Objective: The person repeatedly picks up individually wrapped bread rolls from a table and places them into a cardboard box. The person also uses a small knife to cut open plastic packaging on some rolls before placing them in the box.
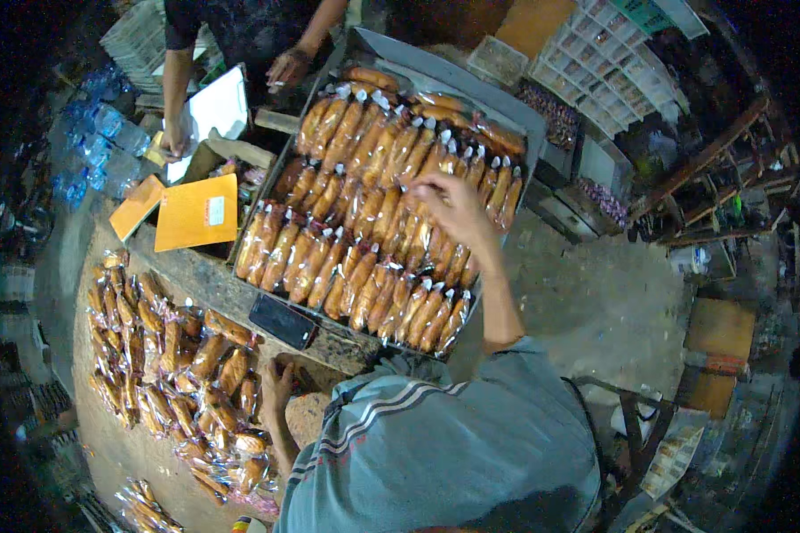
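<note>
A large dark box (pixel 418 59) holds rows of long golden-brown bread rolls (pixel 364 213) in clear plastic bags with twisted ends. Over the right part of these rows is my right hand (pixel 455 206), its fingers bent together; what they hold, if anything, is hidden. My left hand (pixel 277 384) rests beside a loose heap of similar bagged rolls (pixel 196 382), fingers partly spread, with nothing visible in it. The heap lies on a brown surface left of me, lower than the box.
A black phone (pixel 283 321) lies on the wooden ledge (pixel 196 282) along the box. Yellow-orange cardboard pieces (pixel 197 213) and plastic bottles (pixel 107 147) are to the left. Across from me, another person's hand (pixel 176 138) touches a white sheet (pixel 218 111). A compartmented white rack (pixel 596 62) stands far right.
</note>
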The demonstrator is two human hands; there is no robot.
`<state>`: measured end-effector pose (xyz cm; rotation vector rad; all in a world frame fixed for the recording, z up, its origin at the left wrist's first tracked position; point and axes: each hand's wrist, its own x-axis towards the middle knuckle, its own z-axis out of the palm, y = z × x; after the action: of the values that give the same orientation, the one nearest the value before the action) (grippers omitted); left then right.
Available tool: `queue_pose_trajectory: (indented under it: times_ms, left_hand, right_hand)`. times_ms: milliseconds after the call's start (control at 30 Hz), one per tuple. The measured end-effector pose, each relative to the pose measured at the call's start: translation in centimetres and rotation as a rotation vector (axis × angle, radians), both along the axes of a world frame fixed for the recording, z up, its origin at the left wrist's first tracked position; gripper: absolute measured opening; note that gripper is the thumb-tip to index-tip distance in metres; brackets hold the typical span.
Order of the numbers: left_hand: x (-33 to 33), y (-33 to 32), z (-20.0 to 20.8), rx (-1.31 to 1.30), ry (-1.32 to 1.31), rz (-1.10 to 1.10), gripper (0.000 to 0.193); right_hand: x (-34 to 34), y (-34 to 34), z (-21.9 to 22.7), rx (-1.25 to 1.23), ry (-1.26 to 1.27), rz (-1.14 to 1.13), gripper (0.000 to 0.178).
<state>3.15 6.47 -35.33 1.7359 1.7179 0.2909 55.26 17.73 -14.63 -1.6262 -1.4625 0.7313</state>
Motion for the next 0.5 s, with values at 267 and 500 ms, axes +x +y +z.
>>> queue_pose_trajectory:
  times_ms: [267, 500]
  left_hand:
    - [1.3, 0.1, 1.4, 0.069, -0.010, -0.025, 0.040]
    - [1.0, 0.0, 1.1, 0.079, -0.038, -0.072, 0.035]
  right_hand:
    - [3.1, -6.9, -0.1, -0.143, -0.132, -0.071, 0.024]
    - [3.2, -10.7, 0.7, -0.056, 0.065, -0.118, 0.019]
